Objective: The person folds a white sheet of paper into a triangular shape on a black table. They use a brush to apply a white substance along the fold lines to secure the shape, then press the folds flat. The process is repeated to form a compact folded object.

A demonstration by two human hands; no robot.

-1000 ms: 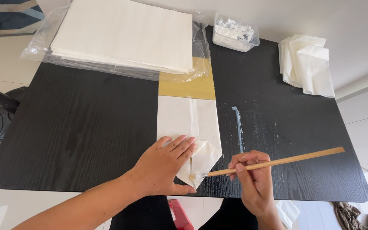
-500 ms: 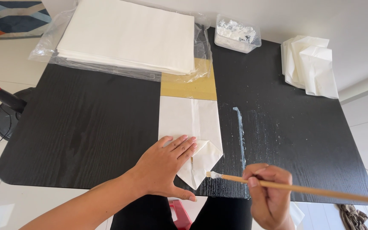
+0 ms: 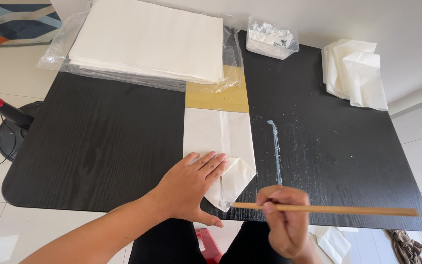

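Note:
My left hand (image 3: 189,188) lies flat with fingers spread on the near end of a long white folded paper (image 3: 217,134), beside its triangular folded flaps (image 3: 238,178). My right hand (image 3: 285,222) grips a long thin wooden stick (image 3: 338,210). The stick lies almost level, and its left tip touches the lower corner of the folded flap. A yellow-tan strip (image 3: 217,98) forms the far end of the paper.
A black wooden table (image 3: 98,146) holds a large stack of white sheets on clear plastic (image 3: 147,39), a clear tub of white paste (image 3: 272,38), folded white papers (image 3: 355,73) at the far right, and a pale paste streak (image 3: 275,149). A red-handled stand (image 3: 3,115) is left.
The stick's tip has slid down along the flap to its lower corner, and the stick has swung from tilted upward to almost level. My left hand has stayed pressed on the paper.

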